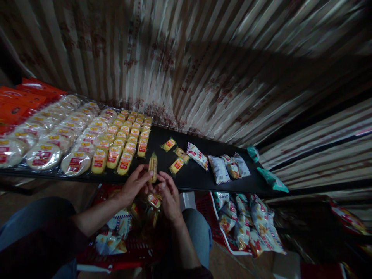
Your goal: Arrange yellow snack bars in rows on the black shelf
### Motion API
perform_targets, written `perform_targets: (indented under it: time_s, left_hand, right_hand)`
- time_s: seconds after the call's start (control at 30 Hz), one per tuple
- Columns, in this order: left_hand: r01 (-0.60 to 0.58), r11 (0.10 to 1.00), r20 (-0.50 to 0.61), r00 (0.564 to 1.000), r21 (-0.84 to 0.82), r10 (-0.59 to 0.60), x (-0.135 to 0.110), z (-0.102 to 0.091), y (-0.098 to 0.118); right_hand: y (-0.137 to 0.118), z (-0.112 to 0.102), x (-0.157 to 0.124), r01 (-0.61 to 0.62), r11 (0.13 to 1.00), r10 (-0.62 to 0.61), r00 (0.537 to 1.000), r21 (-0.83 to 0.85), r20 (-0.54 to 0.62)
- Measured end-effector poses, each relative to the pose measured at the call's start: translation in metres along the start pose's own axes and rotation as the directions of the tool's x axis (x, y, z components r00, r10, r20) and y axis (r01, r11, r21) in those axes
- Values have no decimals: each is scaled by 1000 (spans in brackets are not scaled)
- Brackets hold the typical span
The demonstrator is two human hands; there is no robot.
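Worktop: a long black worktop [197, 176] ran left to right in front of the seated person, dimly lit, its front edge just above the knees.
Back wall: a striped, patterned sheet [203, 69] hung close behind the worktop and carried on round the right side of the room.
Left hand: the left hand [134, 185] reached to the front edge, fingers pressed together and pinching the lower end of the yellow packet [152, 166].
Right hand: the right hand [169, 197] sat just beside it with fingers curled inward at the packet's base; I could not tell whether it gripped or only touched.
Yellow packet: it stood upright at the worktop's front edge, between both hands, just right of the packed rows.
Packed rows: small yellow packets with red labels [124, 141] lay in neat rows on the left half, touching each other.
Round packs: flat round wrapped packs [55, 135] filled the stretch further left, with orange packs [20, 100] at the far end.
Loose items: a few yellow packets [176, 166], white snack bags [219, 168] and teal packets [271, 180] lay scattered on the right half, well apart from the rows.
Below: a red basket [128, 255] of packets sat under the hands, and a second basket [216, 228] of snack bags stood to its right.
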State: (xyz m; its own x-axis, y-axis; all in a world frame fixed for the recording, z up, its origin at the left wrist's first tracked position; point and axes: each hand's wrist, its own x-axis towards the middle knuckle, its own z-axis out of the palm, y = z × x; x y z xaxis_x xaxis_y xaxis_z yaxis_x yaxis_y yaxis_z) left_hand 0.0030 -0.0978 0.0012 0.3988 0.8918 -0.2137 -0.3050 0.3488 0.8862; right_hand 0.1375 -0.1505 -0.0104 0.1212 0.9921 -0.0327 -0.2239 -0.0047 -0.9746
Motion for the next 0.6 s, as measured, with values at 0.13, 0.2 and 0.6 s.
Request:
perform_targets:
  time_s: [0.13, 0.2, 0.6]
  left_hand:
    - [-133, 937, -100, 980, 323, 174, 3, -6, -3]
    - [-182, 864, -170, 941, 469, 291, 3, -9, -2]
    - [-125, 429, -82, 898, 894, 433, -2, -16, 4]
  right_hand:
    - [-5, 9, 3, -1, 988, 5, 1000, -152, 24]
    - [-3, 13, 6, -4, 984, 4, 1000, -177, 3]
    - [-7, 39, 26, 24, 982, -25, 1000, -186, -3]
